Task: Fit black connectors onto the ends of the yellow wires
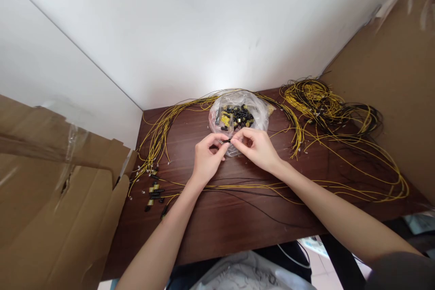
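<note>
My left hand and right hand pinched a small black piece between them, by the clear bag's near side, above the brown tabletop; a white wall rose far, cardboard left and right.

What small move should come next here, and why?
Perhaps draw the small black piece slightly clear of the plastic bag: the left hand and right hand pinch it by the bag's near side, where a slip might drop it among the black parts inside.
</note>
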`<state>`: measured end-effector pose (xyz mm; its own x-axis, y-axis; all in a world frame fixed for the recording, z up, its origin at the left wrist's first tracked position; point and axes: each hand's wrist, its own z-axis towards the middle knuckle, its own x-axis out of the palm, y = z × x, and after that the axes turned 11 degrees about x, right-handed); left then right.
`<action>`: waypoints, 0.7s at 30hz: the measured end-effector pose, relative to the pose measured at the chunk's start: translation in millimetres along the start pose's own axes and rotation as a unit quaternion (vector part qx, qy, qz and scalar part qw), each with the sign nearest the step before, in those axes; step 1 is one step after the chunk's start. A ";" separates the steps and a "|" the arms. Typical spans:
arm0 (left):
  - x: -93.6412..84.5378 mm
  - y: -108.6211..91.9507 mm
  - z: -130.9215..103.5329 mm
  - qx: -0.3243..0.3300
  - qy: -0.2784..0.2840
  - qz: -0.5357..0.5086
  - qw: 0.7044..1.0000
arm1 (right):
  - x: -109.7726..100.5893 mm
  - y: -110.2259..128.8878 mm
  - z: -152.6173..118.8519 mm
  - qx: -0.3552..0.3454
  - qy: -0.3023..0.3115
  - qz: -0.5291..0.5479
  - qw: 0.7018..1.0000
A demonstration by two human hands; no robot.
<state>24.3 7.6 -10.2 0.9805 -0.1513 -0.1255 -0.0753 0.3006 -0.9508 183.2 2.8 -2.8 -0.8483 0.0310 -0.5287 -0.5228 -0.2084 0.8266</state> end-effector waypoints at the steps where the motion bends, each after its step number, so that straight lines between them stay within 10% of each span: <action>1: 0.0 -0.2 -0.1 -0.001 -0.001 0.001 1.000 | -0.1 0.1 0.1 -0.001 -0.001 0.000 1.000; 21: 0.3 2.0 -0.3 0.023 0.003 0.011 1.000 | -2.8 -1.7 1.4 -0.026 -0.013 -0.017 0.999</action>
<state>24.4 7.9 -12.3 0.9775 -0.1502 -0.1484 -0.0886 0.3462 -0.9340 186.3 4.5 -2.4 -0.8323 0.0649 -0.5505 -0.5470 -0.2575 0.7966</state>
